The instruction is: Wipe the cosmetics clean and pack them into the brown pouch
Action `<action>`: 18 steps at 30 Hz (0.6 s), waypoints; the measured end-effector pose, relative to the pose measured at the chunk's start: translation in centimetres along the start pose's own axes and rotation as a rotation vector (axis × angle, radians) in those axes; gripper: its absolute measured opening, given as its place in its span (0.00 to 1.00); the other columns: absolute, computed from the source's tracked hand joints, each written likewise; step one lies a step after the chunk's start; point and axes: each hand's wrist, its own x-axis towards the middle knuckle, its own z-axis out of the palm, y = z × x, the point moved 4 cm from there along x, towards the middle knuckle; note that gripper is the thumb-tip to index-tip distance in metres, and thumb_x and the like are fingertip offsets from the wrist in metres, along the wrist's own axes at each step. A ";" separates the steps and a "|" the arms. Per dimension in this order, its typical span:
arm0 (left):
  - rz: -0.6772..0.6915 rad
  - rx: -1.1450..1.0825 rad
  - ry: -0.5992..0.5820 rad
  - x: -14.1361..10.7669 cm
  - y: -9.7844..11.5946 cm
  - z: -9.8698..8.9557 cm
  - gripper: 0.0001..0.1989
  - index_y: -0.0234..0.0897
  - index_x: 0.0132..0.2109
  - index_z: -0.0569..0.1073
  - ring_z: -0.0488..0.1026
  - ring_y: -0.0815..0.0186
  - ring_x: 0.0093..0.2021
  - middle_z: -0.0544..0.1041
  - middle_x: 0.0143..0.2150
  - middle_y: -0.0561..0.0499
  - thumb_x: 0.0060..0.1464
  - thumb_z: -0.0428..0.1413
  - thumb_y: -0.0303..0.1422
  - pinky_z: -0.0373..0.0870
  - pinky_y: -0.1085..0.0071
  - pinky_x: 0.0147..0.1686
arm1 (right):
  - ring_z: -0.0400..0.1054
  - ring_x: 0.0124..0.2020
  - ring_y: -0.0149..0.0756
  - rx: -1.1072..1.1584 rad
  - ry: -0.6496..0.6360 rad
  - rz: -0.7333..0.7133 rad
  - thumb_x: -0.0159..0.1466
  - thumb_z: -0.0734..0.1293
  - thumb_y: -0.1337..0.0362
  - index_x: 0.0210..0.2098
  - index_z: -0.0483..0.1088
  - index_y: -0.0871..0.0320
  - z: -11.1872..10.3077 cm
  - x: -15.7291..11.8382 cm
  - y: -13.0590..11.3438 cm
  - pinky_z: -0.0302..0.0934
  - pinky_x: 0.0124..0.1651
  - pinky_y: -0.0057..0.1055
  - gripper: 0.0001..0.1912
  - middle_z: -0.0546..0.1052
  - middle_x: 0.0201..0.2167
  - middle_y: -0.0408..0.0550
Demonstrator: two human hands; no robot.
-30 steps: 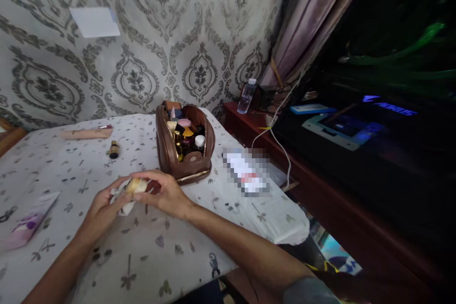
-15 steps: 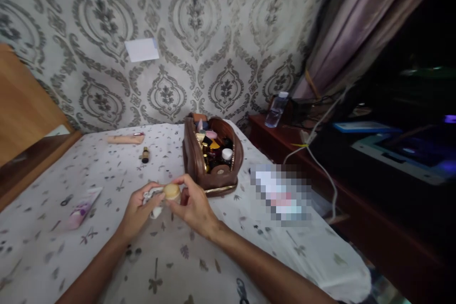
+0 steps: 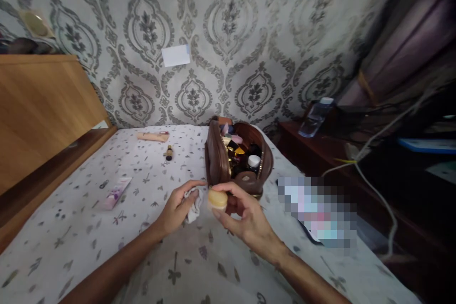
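Observation:
Between the thumb and fingers of my right hand (image 3: 245,213) is a small round jar (image 3: 218,199) with a yellowish lid. A crumpled white cloth (image 3: 194,206) is pinched in my left hand (image 3: 178,206), just left of the jar and apart from it. Both hands are over the bed, in front of an unzipped brown cosmetic bag (image 3: 217,156). Inside the bag, several bottles and cosmetics are crowded together, among them one with a white cap (image 3: 254,160).
A pink and white tube (image 3: 117,194), a small dark bottle (image 3: 169,153) and a beige tube (image 3: 152,137) lie on the patterned sheet to the left. On the right are a blurred-out phone (image 3: 317,211), a clear water bottle (image 3: 316,116) and a white cable (image 3: 386,199).
The view has turned left, so everything appears farther right. My hands have drawn apart: the cloth in my left hand has come away from the jar in my right.

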 end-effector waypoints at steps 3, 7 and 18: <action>0.100 0.139 -0.189 0.8 2.4 2.0 0.22 0.37 0.62 0.68 0.74 0.61 0.43 0.78 0.46 0.45 0.65 0.47 0.40 0.67 0.67 0.49 | 0.71 0.35 0.33 0.009 0.059 0.005 0.58 0.72 0.60 0.50 0.70 0.52 -2.7 -0.8 -1.7 0.69 0.34 0.28 0.20 0.75 0.40 0.46; 0.097 0.338 -0.315 2.5 4.2 4.5 0.29 0.35 0.71 0.53 0.67 0.65 0.24 0.71 0.24 0.55 0.66 0.43 0.38 0.65 0.70 0.32 | 0.74 0.35 0.35 -0.018 0.188 -0.046 0.59 0.74 0.57 0.51 0.70 0.51 -6.4 -0.2 -4.0 0.71 0.34 0.30 0.22 0.76 0.41 0.47; 0.136 0.341 -0.307 3.3 3.1 7.3 0.22 0.40 0.64 0.63 0.78 0.60 0.37 0.81 0.44 0.47 0.65 0.44 0.35 0.70 0.68 0.39 | 0.73 0.40 0.39 -0.623 0.205 -0.220 0.59 0.73 0.58 0.43 0.72 0.55 -11.0 4.9 -4.8 0.67 0.42 0.35 0.15 0.78 0.40 0.46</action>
